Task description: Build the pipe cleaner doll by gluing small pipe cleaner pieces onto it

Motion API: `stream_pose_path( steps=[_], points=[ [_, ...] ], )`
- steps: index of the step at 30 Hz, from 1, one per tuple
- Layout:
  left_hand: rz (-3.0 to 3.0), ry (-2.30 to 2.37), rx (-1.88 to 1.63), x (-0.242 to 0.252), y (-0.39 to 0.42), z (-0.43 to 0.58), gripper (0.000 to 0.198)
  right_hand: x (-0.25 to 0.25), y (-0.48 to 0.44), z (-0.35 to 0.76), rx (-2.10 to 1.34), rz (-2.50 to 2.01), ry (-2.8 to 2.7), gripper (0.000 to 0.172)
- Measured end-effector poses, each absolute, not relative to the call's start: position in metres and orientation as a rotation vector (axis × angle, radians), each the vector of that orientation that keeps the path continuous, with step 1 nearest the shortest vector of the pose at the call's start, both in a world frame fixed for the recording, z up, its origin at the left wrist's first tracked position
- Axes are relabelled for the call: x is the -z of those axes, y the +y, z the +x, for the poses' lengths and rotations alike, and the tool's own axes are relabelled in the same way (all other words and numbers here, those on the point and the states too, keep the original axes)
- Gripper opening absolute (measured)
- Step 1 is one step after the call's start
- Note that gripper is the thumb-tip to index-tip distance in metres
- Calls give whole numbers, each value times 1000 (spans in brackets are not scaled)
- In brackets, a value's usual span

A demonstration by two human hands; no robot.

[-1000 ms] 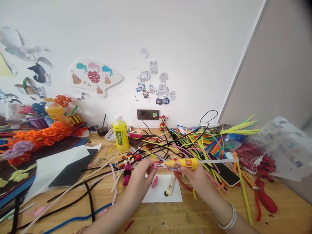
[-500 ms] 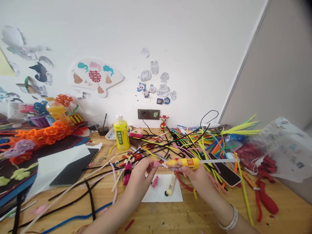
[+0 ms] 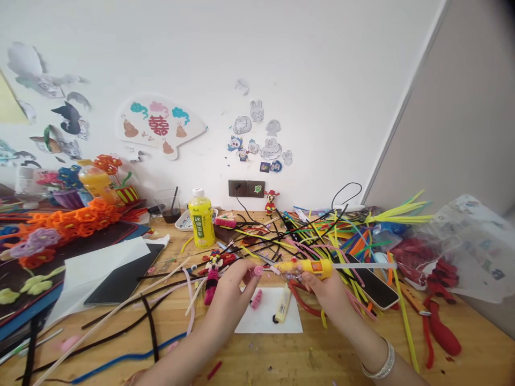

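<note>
My right hand [image 3: 322, 281] is wrapped round a yellow hot glue gun [image 3: 309, 267], with a long whitish glue stick [image 3: 358, 265] poking out of its back end. The gun's nozzle points left, at or very near a small round pink coil [image 3: 258, 271] pinched in my left hand [image 3: 237, 281]. Whether the nozzle touches the coil I cannot tell. Below lies a white sheet of paper [image 3: 257, 324], bearing a pink fuzzy piece [image 3: 256, 299] and a pale yellow tube [image 3: 282, 304] with a black cap. A pipe-cleaner figure [image 3: 211, 279] in pink and black lies left of my left hand.
A yellow drink bottle [image 3: 201, 219] stands behind the figure. Coloured pipe cleaners [image 3: 338, 236] heap up at the back right, beside a phone [image 3: 372, 284]. Red-handled pliers [image 3: 442, 327] lie far right. On the left are a black tablet [image 3: 124, 276] and orange pipe-cleaner flowers [image 3: 80, 220].
The glue gun has shifted very slightly right. Both hands keep their grips, and the whole view has drifted a little.
</note>
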State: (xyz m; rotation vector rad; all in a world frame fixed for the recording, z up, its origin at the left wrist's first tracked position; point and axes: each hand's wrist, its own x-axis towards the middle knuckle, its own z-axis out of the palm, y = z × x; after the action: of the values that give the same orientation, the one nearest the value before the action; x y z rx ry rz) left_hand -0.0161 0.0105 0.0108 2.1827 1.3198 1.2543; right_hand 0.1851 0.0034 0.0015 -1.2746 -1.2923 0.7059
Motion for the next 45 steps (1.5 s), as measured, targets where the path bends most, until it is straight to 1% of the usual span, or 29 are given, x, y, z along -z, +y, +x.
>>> stream_pose_path(
  steps=[12,21,34,37,39,42,45],
  points=[
    [2248,1247,-1220,-1,12,-17,13,-3,1,184,-702,-1214,-1311,31],
    [2259,1245,-1270,-5,12,-17,12,0,3,185,-671,-1217,-1314,31],
    [2220,1317,-1344,-13,11,-18,18,5,2,188,-637,-1268,-1358,32],
    [2197,1327,-1364,-13,11,-19,18,8,5,191,-485,-1367,-1460,33],
    [2180,1333,-1376,-14,11,-19,17,8,8,192,-268,-1475,-1603,30],
    [2179,1337,-1396,-14,12,-20,15,10,15,193,96,-1616,-1931,24],
    [2189,1337,-1390,-12,12,-22,14,19,25,197,347,-1708,-2092,12]
  ],
)
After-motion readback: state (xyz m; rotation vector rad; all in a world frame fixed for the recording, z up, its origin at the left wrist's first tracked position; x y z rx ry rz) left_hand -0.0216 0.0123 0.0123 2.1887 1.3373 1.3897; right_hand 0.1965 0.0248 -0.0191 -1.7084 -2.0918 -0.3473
